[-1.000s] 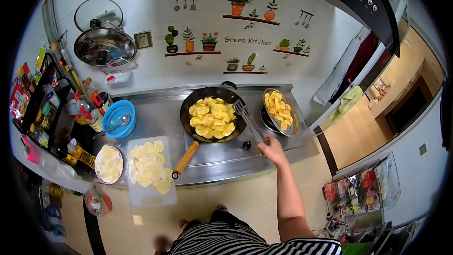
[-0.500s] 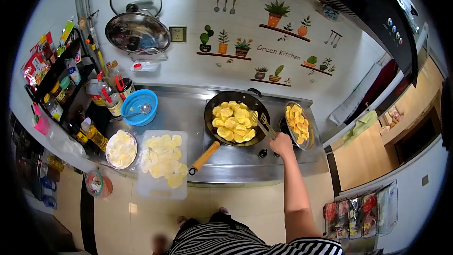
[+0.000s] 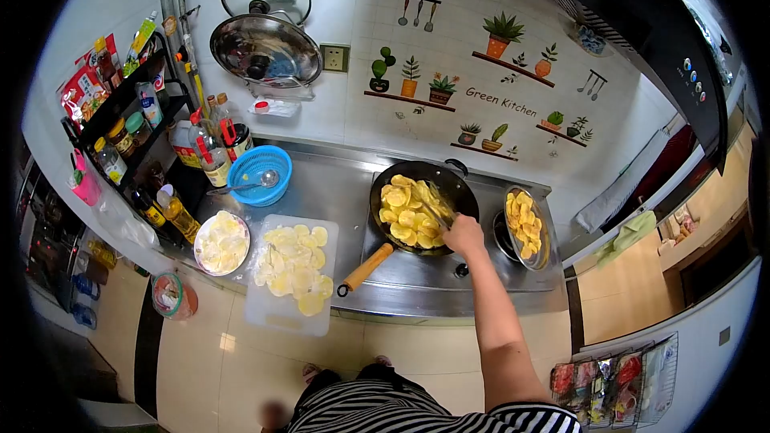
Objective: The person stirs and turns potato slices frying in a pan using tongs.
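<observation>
My right hand [image 3: 464, 236] grips metal tongs [image 3: 438, 210], their tips down among yellow potato slices [image 3: 403, 207] in a black wok [image 3: 455, 183]. The wok sits on the stove, its wooden handle [image 3: 370, 265] pointing toward me and to the left. To the right of my hand, browned slices [image 3: 524, 223] lie in a metal dish [image 3: 539, 260]. A smeared skin-coloured patch [image 3: 273, 414] at the bottom edge, beside my striped shirt, may be my left hand; its fingers cannot be made out.
Pale slices cover a white cutting board [image 3: 281, 321] and fill a plate [image 3: 244, 259] left of the wok. Behind them a ladle [image 3: 269, 179] rests in a blue basket [image 3: 247, 163]. Bottles [image 3: 178, 216] crowd the left corner; lids [image 3: 265, 52] hang on the wall.
My right hand has moved left over the wok's edge, and the tongs have gone from the rim into the slices. The whole view has shifted slightly.
</observation>
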### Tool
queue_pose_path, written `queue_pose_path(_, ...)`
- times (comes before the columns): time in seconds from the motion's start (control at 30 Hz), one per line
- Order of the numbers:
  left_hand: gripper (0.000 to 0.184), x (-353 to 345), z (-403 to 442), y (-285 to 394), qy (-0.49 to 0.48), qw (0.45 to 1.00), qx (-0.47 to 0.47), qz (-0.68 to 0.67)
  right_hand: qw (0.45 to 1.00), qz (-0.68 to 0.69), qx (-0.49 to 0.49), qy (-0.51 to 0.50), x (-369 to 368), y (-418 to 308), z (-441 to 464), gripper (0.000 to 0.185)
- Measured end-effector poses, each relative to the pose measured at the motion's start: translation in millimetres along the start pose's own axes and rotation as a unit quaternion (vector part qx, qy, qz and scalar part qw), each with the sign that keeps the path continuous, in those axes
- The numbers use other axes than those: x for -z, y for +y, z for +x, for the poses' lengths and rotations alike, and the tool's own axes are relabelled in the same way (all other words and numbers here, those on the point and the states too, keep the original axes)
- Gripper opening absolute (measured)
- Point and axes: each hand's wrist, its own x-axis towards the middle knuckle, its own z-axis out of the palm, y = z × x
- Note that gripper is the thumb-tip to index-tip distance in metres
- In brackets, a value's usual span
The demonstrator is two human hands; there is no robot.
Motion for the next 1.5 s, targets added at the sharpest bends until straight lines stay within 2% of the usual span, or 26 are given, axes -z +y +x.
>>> queue_pose_path(0.03, 0.023, 6, -1, 5, -0.013, 0.987, -0.104, 0.122, 1.000, -0.001, 0.000, 0.000, 0, -1, -3, 0.040)
queue_pose_path(0.07, 0.025, 11, -1, 12, -0.025, 0.948, -0.205, 0.241, 1.000, -0.007, 0.013, -0.004, 1, -4, -8, 0.040)
queue_pose_path(0.1, 0.025, 14, 3, 22, -0.025, 0.949, -0.205, 0.240, 1.000, -0.013, 0.026, -0.008, 4, -7, -13, 0.041)
queue_pose_path(0.13, 0.026, 15, 5, 32, -0.094, 0.993, -0.001, 0.067, 0.999, -0.020, 0.039, -0.010, 6, -9, -18, 0.040)
queue_pose_path(0.17, 0.028, 12, 9, 29, -0.082, 0.969, 0.212, -0.093, 0.999, -0.021, 0.040, -0.010, 9, -11, -24, 0.040)
queue_pose_path(0.2, 0.028, 9, 14, 27, -0.128, 0.989, 0.065, 0.039, 0.998, -0.022, 0.056, -0.006, 11, -14, -30, 0.041)
queue_pose_path(0.23, 0.028, 1, 21, 7, -0.123, 0.962, -0.108, 0.220, 0.997, -0.023, 0.071, -0.002, 11, -15, -34, 0.041)
queue_pose_path(0.27, 0.029, -3, 26, -1, -0.065, 0.900, -0.254, 0.349, 0.997, -0.042, 0.071, -0.011, 8, -16, -36, 0.037)
queue_pose_path(0.37, 0.030, -11, 30, -3, 0.002, 0.872, -0.285, 0.398, 0.994, -0.071, 0.067, -0.048, 6, -15, -39, 0.038)
queue_pose_path(0.5, 0.034, -18, 36, -7, 0.059, 0.887, -0.294, 0.350, 0.997, -0.060, 0.045, -0.037, -4, 3, -33, 0.040)
queue_pose_path(0.53, 0.036, -17, 36, -11, 0.069, 0.849, -0.329, 0.409, 0.997, -0.061, 0.032, -0.034, -4, 8, -31, 0.041)
queue_pose_path(0.6, 0.039, -16, 34, -18, 0.079, 0.805, -0.359, 0.466, 0.997, -0.067, 0.013, -0.031, -2, 17, -28, 0.043)
queue_pose_path(0.77, 0.050, -16, 21, -28, 0.108, 0.845, -0.332, 0.405, 0.998, -0.069, -0.008, -0.013, 11, 33, -24, 0.039)
queue_pose_path(0.8, 0.050, -16, 19, -26, 0.109, 0.846, -0.330, 0.405, 0.999, -0.048, -0.010, 0.007, 13, 35, -23, 0.039)
queue_pose_path(0.9, 0.030, -22, 15, -31, 0.217, 0.769, -0.394, 0.454, 0.999, -0.023, -0.005, 0.030, 19, 26, -18, 0.039)
queue_pose_path(1.07, 0.030, -25, 14, -47, 0.221, 0.727, -0.389, 0.522, 0.999, -0.006, 0.027, 0.022, 10, -5, 3, 0.035)
queue_pose_path(1.2, 0.047, -15, 12, -31, 0.125, 0.748, -0.313, 0.572, 0.996, -0.061, 0.065, -0.007, 7, -24, 8, 0.038)
queue_pose_path(1.27, 0.043, -14, 7, -30, 0.093, 0.885, -0.254, 0.380, 0.991, -0.092, 0.094, -0.004, 4, -28, 9, 0.040)
queue_pose_path(1.3, 0.043, -10, 3, -27, 0.095, 0.886, -0.250, 0.380, 0.986, -0.120, 0.114, 0.012, 1, -25, 11, 0.042)
queue_pose_path(1.37, 0.039, -6, -6, -29, -0.043, 0.916, -0.162, 0.363, 0.979, -0.149, 0.136, 0.029, -3, -19, 17, 0.043)
queue_pose_path(1.4, 0.039, -5, -11, -30, -0.042, 0.917, -0.160, 0.363, 0.969, -0.182, 0.162, 0.039, -6, -16, 21, 0.045)
queue_pose_path(1.5, 0.022, -3, -26, -34, 0.095, 0.861, -0.327, 0.378, 0.956, -0.213, 0.196, 0.047, -13, -7, 38, 0.047)
